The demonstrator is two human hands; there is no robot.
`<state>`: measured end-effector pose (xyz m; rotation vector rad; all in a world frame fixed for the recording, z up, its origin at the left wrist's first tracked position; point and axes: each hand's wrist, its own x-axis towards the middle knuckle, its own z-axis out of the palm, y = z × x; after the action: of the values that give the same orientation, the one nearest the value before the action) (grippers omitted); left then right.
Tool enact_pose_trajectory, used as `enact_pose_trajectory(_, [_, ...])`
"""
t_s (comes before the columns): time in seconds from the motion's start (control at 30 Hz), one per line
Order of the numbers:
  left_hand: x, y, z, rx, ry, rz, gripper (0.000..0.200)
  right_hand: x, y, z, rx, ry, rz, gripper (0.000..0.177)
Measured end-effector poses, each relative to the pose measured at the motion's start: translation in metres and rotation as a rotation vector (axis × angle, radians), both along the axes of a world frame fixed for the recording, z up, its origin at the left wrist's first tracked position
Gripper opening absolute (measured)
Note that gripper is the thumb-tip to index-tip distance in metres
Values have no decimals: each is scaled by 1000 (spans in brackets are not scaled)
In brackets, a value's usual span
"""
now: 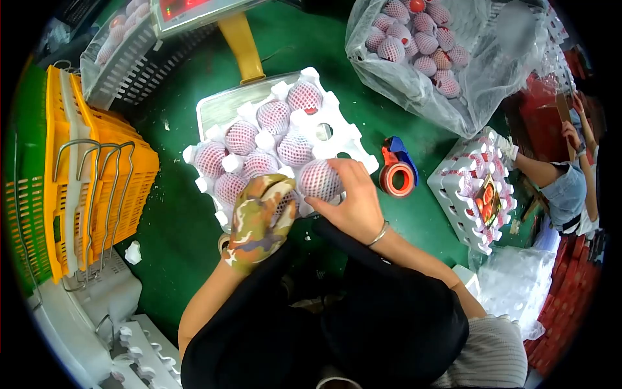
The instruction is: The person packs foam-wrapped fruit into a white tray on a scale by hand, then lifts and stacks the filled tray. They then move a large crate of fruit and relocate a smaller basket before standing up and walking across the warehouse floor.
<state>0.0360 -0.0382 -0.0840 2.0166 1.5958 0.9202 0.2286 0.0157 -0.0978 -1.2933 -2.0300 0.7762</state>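
A white foam fruit tray [337, 115] lies on the metal platform of a scale [214, 111], with several red fruits in white foam nets in its hollows. My right hand [353, 200], bare with a bracelet at the wrist, has thumb and fingers closed around a foam-netted fruit [320, 180] at the tray's near right corner. In a camouflage glove, my left hand [260, 220] curls over another netted fruit [286, 205] at the near edge, which it partly hides. A few hollows on the tray's right side hold no fruit.
A red and blue tape dispenser [398, 170] lies right of the tray. Beyond it are a stacked fruit pack [473, 188] and a plastic-lined container [382, 71] of netted fruits. Yellow crates [107, 175] stand left. Another person [567, 188] is at far right.
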Motion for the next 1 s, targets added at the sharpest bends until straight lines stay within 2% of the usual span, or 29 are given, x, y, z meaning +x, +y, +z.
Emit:
enact_pose_trajectory(0.13, [14,14,-2,-30,86,-53,31,-2,-1,-9,-15,-8,63,54])
enact_pose_trajectory(0.2, [20,16,-2,-41,120,-96,30,0,2,-13,70,-154,149,51])
enact_pose_trajectory(0.27, [25,20,-4,-95,264,-125,32,0,4,-7,62,-263,155,48])
enact_pose_trajectory(0.33, [31,25,-4,-113,350,-165,31,3,10,-11,5,-284,171,52])
enact_pose_trajectory(0.4, [34,29,-8,-172,396,-171,26,3,13,-23,42,-321,218,49])
enact_pose_trajectory(0.43, [34,32,-9,-149,411,-172,26,8,14,-24,-21,-304,275,48])
enact_pose_trajectory(0.5, [34,35,-14,-124,433,-170,25,29,34,-5,-57,-246,266,46])
enact_pose_trajectory(0.53, [36,36,-19,-121,433,-159,25,42,51,4,-104,-193,274,45])
enact_pose_trajectory(0.6, [36,36,-21,-120,404,-149,24,66,123,16,170,-199,76,42])
enact_pose_trajectory(0.63, [36,35,-22,-137,411,-146,25,75,161,19,86,-235,-101,40])
enact_pose_trajectory(0.67, [35,35,-22,-148,419,-145,26,91,210,-7,475,-227,-222,35])
enact_pose_trajectory(0.7, [35,36,-21,-141,427,-147,26,104,257,-14,356,-235,-312,34])
enact_pose_trajectory(0.73, [34,36,-18,-165,417,-154,27,117,300,-24,288,-349,-395,37])
enact_pose_trajectory(0.8, [32,34,-17,-187,408,-159,28,144,357,-38,318,-688,-296,44])
enact_pose_trajectory(0.83, [31,32,-18,-142,401,-152,29,151,364,-50,324,-686,-291,44])
enact_pose_trajectory(0.9, [24,24,-22,-114,312,-124,30,158,376,-68,393,-996,-62,50])
enact_pose_trajectory(1.0, [9,7,-15,-121,157,9,35,165,386,-95,462,-1025,-113,55])
